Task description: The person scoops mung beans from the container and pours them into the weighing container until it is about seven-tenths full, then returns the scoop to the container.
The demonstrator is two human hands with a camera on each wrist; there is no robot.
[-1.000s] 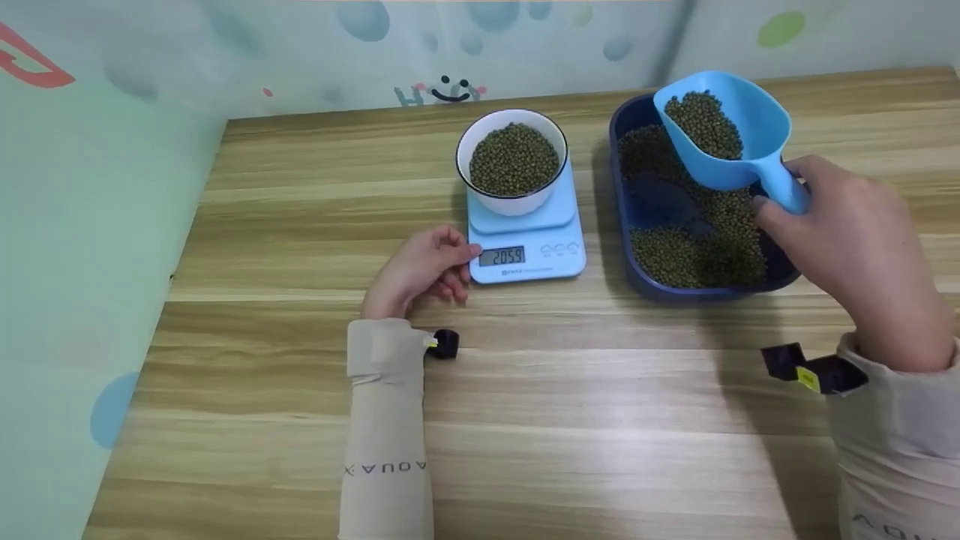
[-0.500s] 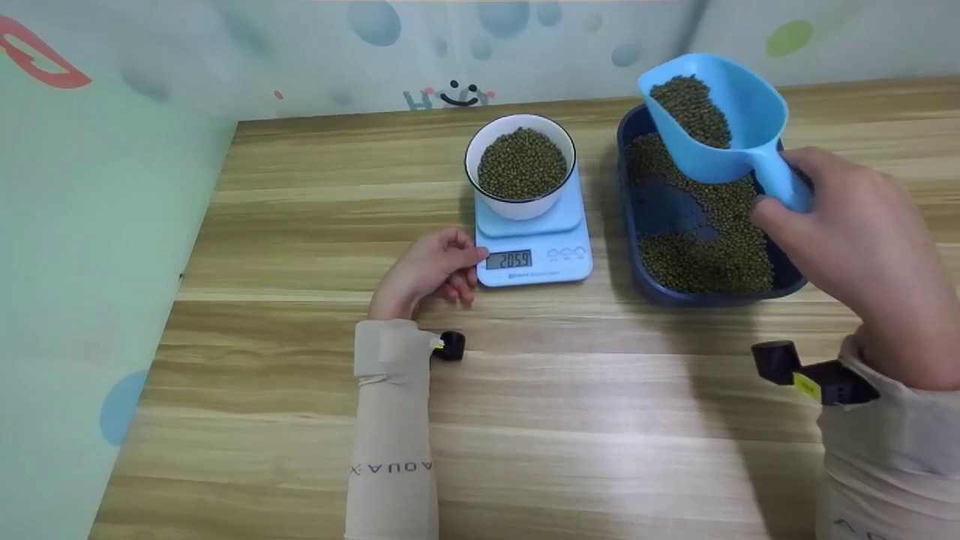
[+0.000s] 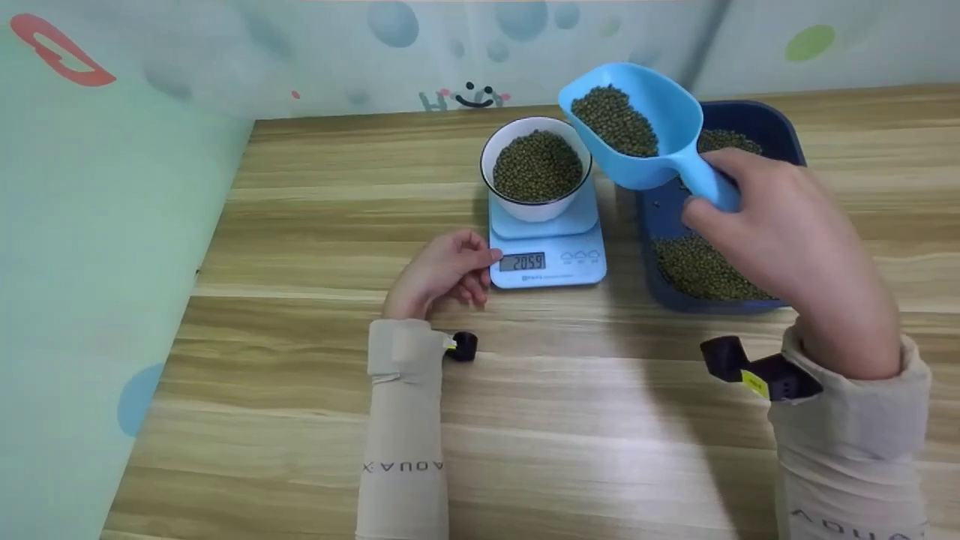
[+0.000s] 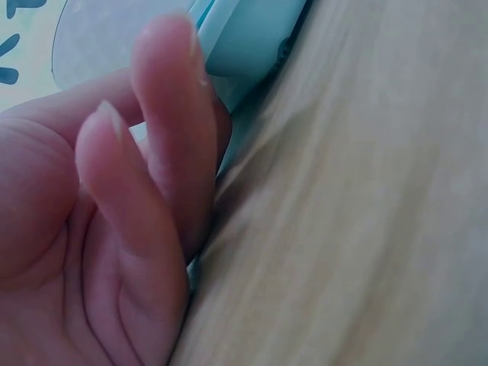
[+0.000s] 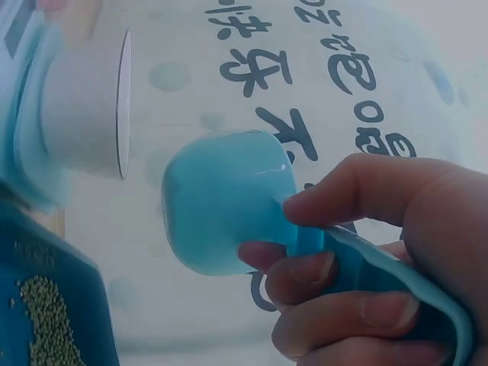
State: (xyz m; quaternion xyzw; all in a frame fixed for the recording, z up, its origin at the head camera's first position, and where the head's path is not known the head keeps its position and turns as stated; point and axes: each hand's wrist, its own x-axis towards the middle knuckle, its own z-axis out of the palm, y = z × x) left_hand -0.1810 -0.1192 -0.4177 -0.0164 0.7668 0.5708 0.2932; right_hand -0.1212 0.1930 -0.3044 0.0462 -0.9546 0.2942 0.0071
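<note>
My right hand (image 3: pixel 787 217) grips the handle of a light blue scoop (image 3: pixel 675 112), which carries small green beans (image 3: pixel 611 120), probably mung beans. The scoop is raised, its front lip overlapping the right rim of a white, dark-rimmed bowl (image 3: pixel 491 161) in the head view. That bowl, filled with the same beans, stands on a light blue kitchen scale (image 3: pixel 577 277) whose display reads 205.9. With thumb and curled fingers, my left hand (image 3: pixel 446 270) holds the scale's left edge beside the display. In the right wrist view the scoop's underside (image 5: pixel 221 206) faces the camera.
A dark blue tub (image 3: pixel 664 296) with more beans (image 3: pixel 705 266) stands right of the scale, partly hidden below my right hand and the scoop. Behind the wooden table (image 3: pixel 300 300) rises a printed wall covering (image 3: pixel 315 45).
My right hand has carried the loaded scoop left, from over the tub to the bowl's right rim. The left hand stays at the scale, and the reading is unchanged.
</note>
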